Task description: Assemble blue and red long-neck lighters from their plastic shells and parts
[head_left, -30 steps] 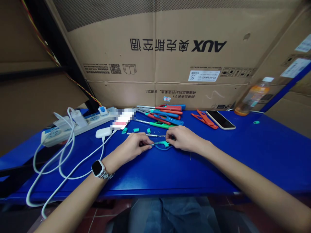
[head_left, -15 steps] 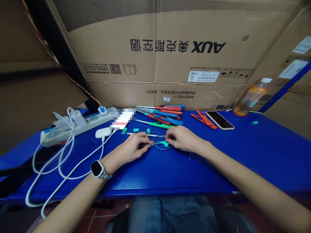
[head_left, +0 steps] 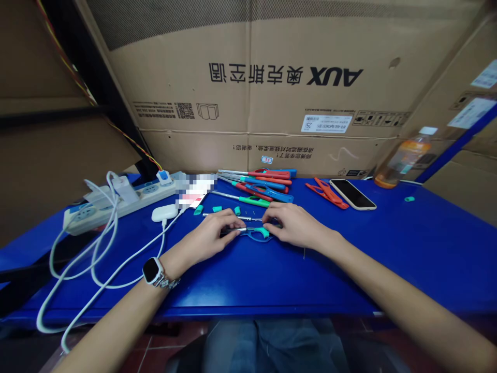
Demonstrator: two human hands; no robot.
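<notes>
My left hand (head_left: pixel 212 235) pinches the metal end of a small blue-and-teal lighter-like tool (head_left: pixel 254 232) lying on the blue table (head_left: pixel 388 248). My right hand (head_left: pixel 295 224) grips the same tool at its teal handle end. A smartwatch (head_left: pixel 154 271) sits on my left wrist. Just behind my hands lie a thin metal rod (head_left: pixel 229 215) and several small teal caps (head_left: pixel 217 209).
A pile of red, blue and green long-nosed tools (head_left: pixel 260 184) lies behind. Red plastic pieces (head_left: pixel 326 192) and a phone (head_left: pixel 352 194) are to the right, with a bottle (head_left: pixel 404 158) and a teal cap (head_left: pixel 409 198). A power strip (head_left: pixel 116 202), white cables and a white case (head_left: pixel 165 212) lie left. Cardboard boxes (head_left: pixel 272 88) wall the back.
Both hands stay on the tool, with only slight shifts of the fingers; the tool sits a little more hidden under them.
</notes>
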